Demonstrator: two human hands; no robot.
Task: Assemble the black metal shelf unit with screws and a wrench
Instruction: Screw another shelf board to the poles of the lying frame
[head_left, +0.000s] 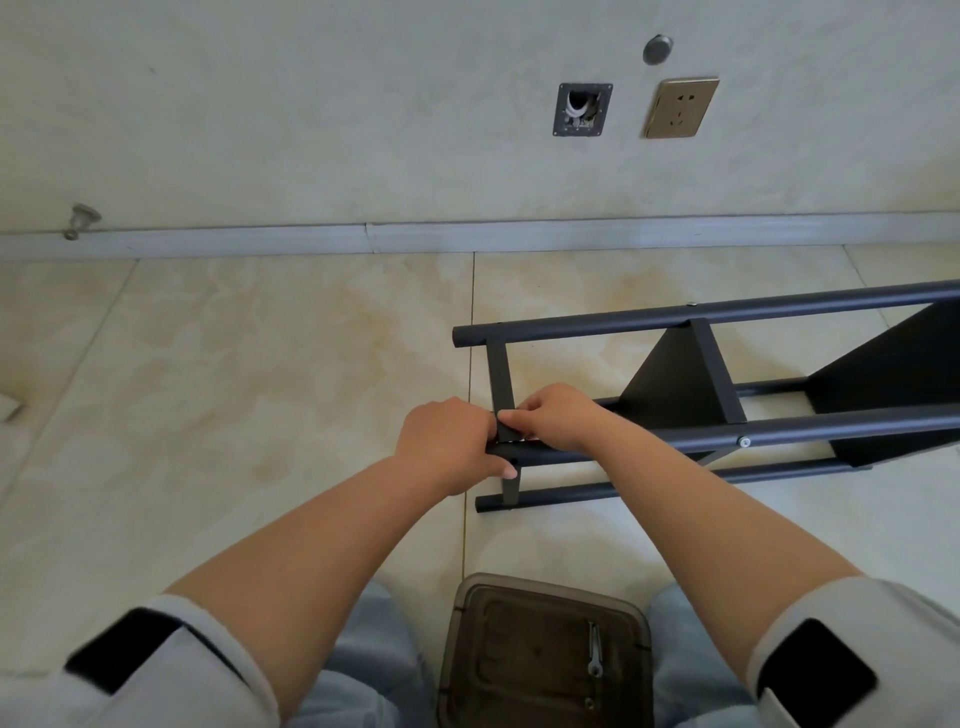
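Black metal shelf unit (727, 410), lying on its side on the cream tiled floor (260, 374), right of centre, with panels already screwed between its tubular posts. Left hand (447, 441) and right hand (558, 415) curl their fingers around the near-left corner joint, where an empty screw hole shows, so fastening appears unfinished. The silver wrench (595, 649) lies unused in the brown plastic tray (467, 675) nearest the person.

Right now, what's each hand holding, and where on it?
Both grip the shelf frame at its near-left corner: left hand around the tube end, right hand pinching the flat crossbar where it meets the tube. The wrench lies unheld in the tray.
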